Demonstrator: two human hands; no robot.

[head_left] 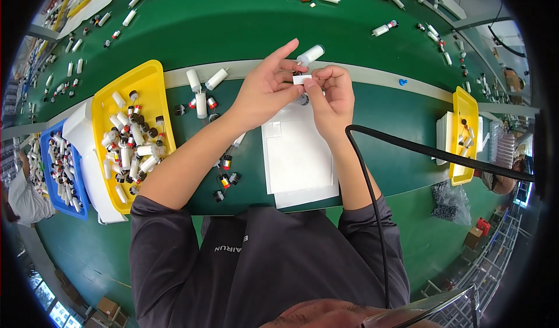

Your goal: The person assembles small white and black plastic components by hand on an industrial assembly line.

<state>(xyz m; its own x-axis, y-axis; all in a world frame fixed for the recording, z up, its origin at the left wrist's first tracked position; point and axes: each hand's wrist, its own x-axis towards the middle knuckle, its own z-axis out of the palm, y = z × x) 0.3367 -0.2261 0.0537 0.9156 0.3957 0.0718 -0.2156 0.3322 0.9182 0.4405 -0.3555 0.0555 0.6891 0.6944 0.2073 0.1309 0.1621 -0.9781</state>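
My left hand [266, 89] and my right hand [335, 98] meet above a stack of white sheets [300, 159]. Between their fingertips is a small white label [302, 80], pinched by my right thumb and finger. The fingers of my left hand are closed around a small dark part, mostly hidden behind the label. Just beyond the fingertips is a white cylinder with a clear end [310, 55]; whether it touches my hands I cannot tell. To the left of my left hand, several white cylinders [201, 104] stand or lie on the green table.
A yellow tray [157, 77] heaped with white cylinders and black-capped parts is at left, with a blue tray [81, 182] beyond it. Loose parts [226, 163] lie by my left forearm. A black cable [431, 150] crosses my right arm. Another yellow tray [456, 165] stands far right.
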